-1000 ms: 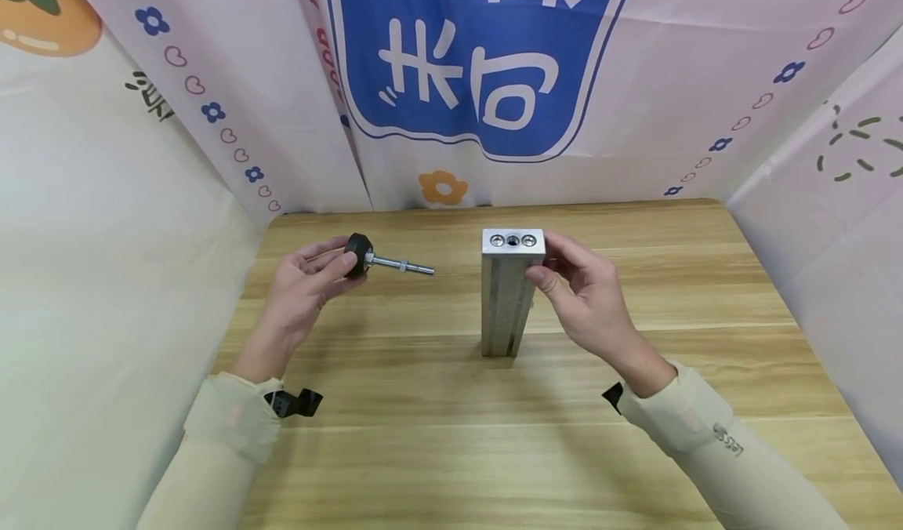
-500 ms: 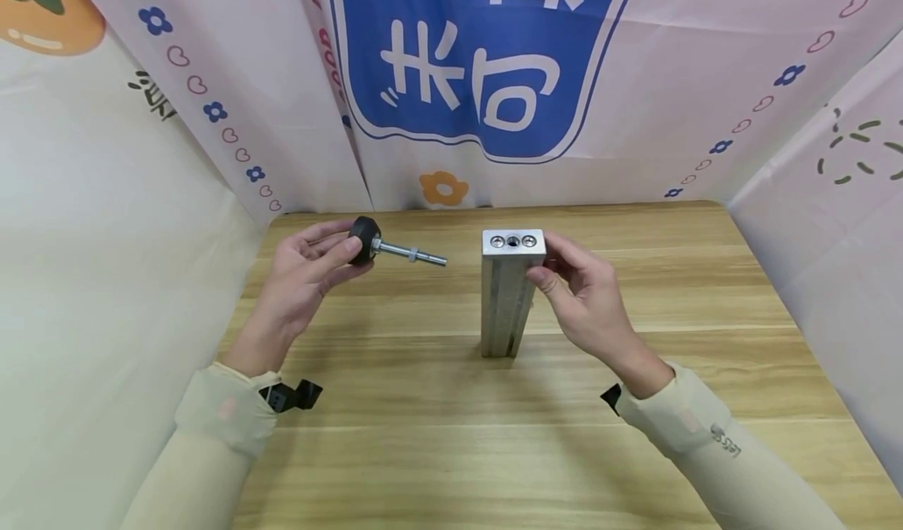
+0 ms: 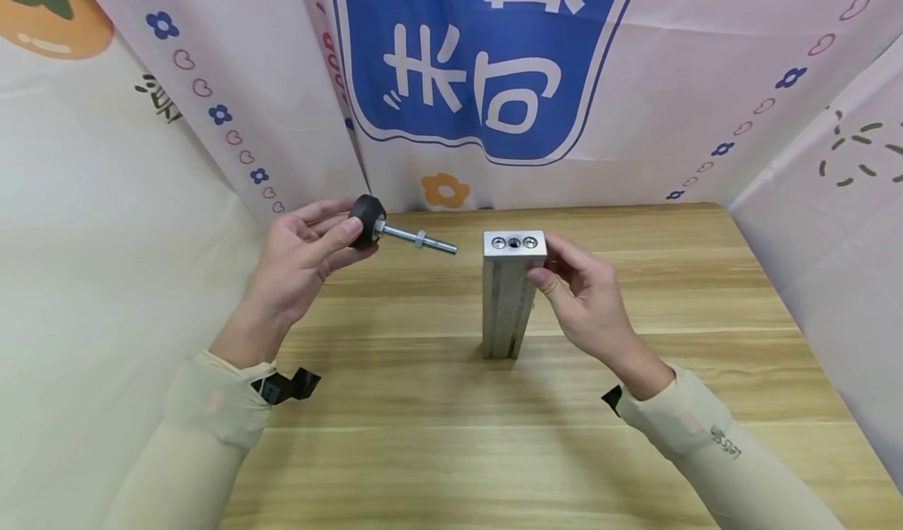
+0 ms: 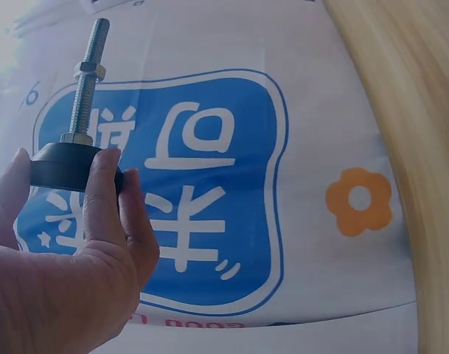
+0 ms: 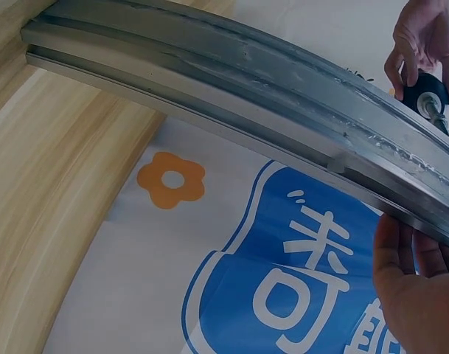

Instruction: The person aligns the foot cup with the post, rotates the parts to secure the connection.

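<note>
My left hand (image 3: 299,259) grips the round black base of a leveling foot (image 3: 367,220) between thumb and fingers. Its threaded stud (image 4: 82,96) carries a hex nut partway along and another at the base. In the head view the stud points right and slightly down, its tip a short gap left of an aluminum profile (image 3: 504,303). That profile stands upright on the table, its metal end plate showing two screws with a threaded hole between them. Near the top, my right hand (image 3: 582,291) holds the profile from the right, thumb in front; some fingertips are hidden behind it.
The wood-grain table (image 3: 423,436) runs back to a printed cloth wall (image 3: 635,107) with a blue sign. Cloth walls also close off the left and right sides. A black wrist mount (image 3: 285,386) sits at the left cuff.
My left hand has moved up with the leveling foot, bringing the stud's tip to the right, closer to the profile. The right hand and the profile have stayed in place.
</note>
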The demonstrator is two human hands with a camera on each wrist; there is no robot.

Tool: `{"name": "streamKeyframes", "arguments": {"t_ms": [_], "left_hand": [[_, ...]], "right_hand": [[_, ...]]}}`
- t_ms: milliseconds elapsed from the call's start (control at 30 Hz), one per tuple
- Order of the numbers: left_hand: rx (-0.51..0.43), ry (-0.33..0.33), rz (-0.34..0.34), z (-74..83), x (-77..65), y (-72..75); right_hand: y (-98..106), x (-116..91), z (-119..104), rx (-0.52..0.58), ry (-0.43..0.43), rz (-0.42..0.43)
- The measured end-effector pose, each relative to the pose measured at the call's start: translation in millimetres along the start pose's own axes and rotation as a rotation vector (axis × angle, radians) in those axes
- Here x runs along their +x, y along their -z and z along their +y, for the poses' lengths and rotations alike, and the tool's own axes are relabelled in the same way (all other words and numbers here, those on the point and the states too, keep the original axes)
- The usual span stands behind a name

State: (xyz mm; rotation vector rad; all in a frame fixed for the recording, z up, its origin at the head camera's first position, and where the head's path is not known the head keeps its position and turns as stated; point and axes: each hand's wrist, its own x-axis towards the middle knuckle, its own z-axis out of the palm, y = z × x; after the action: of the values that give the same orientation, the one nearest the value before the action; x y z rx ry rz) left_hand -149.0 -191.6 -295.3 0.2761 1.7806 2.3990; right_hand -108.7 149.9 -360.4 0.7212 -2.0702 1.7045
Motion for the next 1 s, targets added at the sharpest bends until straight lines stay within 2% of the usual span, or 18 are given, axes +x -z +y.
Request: {"name": "streamKeyframes", "arguments": {"t_ms": [367,600,1000], "left_hand": [[-0.005,-0.019,-0.027,11.8,0.0,-7.4],[0.035,-0.048,-0.037,18.3,1.2,-14.4],[0.083,-0.049,-0.053,37.4,8.4,-32.2]], "right_hand": [[1.5,-1.2,1.5,0.002,-0.018,0.003],[2.4,-1.1,1.1,-0.005,-0.015,-0.004],[1.8,-0.7,0.8,-0.002,-0.015,0.0]]}}
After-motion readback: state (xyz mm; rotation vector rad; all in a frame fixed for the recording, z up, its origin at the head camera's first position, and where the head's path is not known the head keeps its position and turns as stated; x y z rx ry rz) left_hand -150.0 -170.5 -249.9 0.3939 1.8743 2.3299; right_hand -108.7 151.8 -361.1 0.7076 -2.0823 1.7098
